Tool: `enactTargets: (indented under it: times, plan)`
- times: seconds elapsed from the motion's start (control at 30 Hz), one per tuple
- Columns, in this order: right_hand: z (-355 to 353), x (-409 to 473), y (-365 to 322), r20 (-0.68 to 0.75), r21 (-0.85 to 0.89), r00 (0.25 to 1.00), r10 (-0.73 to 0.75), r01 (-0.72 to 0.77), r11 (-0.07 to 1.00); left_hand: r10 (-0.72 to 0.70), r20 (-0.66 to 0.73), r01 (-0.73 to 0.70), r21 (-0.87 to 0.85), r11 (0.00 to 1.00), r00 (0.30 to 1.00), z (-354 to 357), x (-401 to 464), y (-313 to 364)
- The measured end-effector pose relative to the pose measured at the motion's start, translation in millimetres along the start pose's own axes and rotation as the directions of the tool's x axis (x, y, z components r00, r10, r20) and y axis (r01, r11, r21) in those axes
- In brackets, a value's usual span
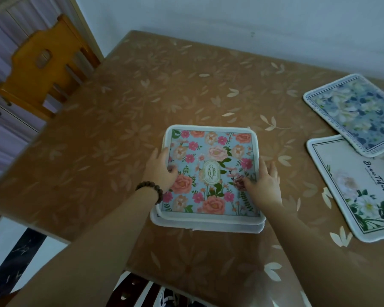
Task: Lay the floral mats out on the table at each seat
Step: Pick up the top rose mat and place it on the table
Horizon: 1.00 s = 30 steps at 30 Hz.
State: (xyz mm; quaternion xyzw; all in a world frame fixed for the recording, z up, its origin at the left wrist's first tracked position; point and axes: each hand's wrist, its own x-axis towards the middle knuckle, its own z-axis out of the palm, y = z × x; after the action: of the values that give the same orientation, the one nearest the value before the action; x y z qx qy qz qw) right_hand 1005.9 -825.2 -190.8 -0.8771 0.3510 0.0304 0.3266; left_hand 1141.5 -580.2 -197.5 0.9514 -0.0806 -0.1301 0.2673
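both hands (160, 170) (263, 181) grip the mat stack's (211, 171) side edges.

A home dining corner is showing itself here: a table (142, 103) wearing a brown leaf-print cover is sitting against a plain pale wall (231, 21), a wooden chair (42, 65) is standing at its far side, and floral mats (211, 171) are lying on top.
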Motion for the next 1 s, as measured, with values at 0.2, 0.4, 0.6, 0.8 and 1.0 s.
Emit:
enactTargets:
  times: [0.2,0.4,0.6,0.8,1.0]
  plan:
    - [13.5,-12.2,-1.5,0.094,-0.023,0.995,-0.012,0.014,1.000,0.017,0.034,-0.014,-0.084,0.996,0.999,12.4,-27.8,3.4]
    - [16.9,-33.0,-0.3,0.117,-0.057,0.992,-0.041,0.048,0.997,-0.012,0.017,0.013,-0.084,0.996,1.000,9.5,-47.5,-1.1]
    - [8.7,-32.2,0.9,0.122,-0.031,0.992,-0.033,0.038,0.999,-0.020,-0.027,0.016,-0.139,0.990,0.999,8.8,-58.7,-8.5]
    - [6.1,-27.3,-3.7,-0.012,-0.016,0.988,0.154,-0.154,0.988,-0.065,-0.049,0.059,-0.118,0.991,0.997,0.6,-54.1,-11.0]
    - [4.1,-30.5,3.6,0.067,0.087,0.950,0.306,-0.311,0.947,0.009,0.001,-0.009,-0.107,0.994,1.000,-2.7,-66.8,-12.7]
